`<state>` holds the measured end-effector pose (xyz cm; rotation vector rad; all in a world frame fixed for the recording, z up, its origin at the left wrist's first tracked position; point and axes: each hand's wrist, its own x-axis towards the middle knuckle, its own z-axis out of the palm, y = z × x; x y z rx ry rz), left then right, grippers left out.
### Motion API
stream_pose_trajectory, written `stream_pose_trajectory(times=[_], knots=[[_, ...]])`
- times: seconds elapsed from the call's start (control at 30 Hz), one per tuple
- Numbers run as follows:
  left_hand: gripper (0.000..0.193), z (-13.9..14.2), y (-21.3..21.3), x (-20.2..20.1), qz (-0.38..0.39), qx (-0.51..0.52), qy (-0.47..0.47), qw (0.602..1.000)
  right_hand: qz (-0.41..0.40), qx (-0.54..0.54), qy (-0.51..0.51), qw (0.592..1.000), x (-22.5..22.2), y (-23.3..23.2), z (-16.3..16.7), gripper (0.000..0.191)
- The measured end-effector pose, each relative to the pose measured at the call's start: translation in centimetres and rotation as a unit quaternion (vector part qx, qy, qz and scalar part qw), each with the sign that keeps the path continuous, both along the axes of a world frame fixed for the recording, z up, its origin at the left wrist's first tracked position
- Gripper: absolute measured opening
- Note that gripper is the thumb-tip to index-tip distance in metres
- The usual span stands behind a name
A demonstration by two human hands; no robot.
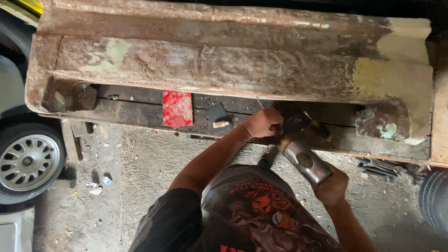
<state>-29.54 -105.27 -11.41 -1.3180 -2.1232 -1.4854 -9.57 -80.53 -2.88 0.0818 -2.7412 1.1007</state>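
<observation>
My left hand [262, 122] is closed around a thin tool with a red grip and a slim metal shaft, held against the lower edge of a long, rusty, flaking moulded panel [210, 60]. A shiny metal cylinder [305, 161] is gripped in my right hand [332, 187], tilted up toward the left hand. Its upper end shows a pale, bristly tip. A dark brush-like object [303, 123] lies just right of my left hand. The panel rests on dark wooden planks [135, 109].
A red packet [177, 108], a dark square sheet [217, 112] and a small cork-like piece [221, 124] lie on the planks. A car wheel [25, 161] stands at left and a tyre [434, 198] at right. The concrete floor [140, 177] has scattered litter.
</observation>
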Motion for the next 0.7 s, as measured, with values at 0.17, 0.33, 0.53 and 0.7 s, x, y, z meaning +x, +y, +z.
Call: stream_pose_trajectory(times=[0.17,0.33,0.53,0.7], knots=[[0.009,-0.3,-1.4,-0.4,0.011,-0.057,-0.175,0.983,-0.053,0.171,-0.170,0.969,-1.1,0.2,-1.5,0.025],[0.016,0.9,-0.4,0.9,-0.024,0.018,-0.002,1.000,-0.124,0.031,-0.123,0.984,-1.0,0.2,-1.2,0.023],[0.022,1.7,0.9,0.5,-0.045,0.011,0.002,0.999,-0.087,0.028,-0.068,0.994,-1.3,-0.3,0.8,0.024],[0.021,0.6,0.3,0.7,-0.032,-0.019,0.009,0.999,-0.099,0.024,-0.090,0.991,-1.4,-0.9,1.2,0.025]])
